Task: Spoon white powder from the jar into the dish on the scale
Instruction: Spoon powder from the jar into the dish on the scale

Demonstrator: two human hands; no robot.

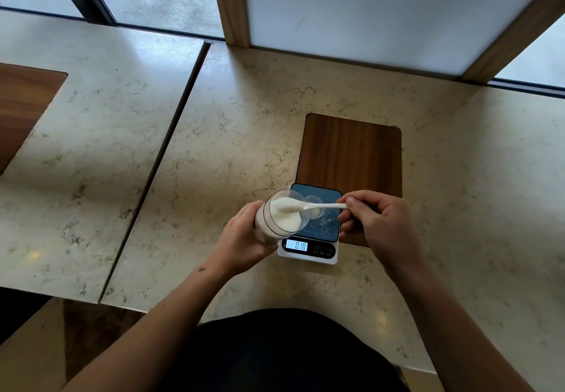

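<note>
Head view, from the left: the left hand wraps the clear jar, fingers curled round its wall, holding it tilted with the mouth turned toward the right and just over the left edge of the scale; white powder banks against the lower side of the mouth; the white spoon lies nearly level, bowl heaped at the jar's rim, handle running rightward; the small clear dish sits on the platform directly under the spoon's shaft, though it seems to hold little as yet; the right hand pinches the handle's end between thumb and forefinger, other fingers folded. The dish lies just right of the bowl, so the load travels toward the right hand along the spoon's own axis.
</note>
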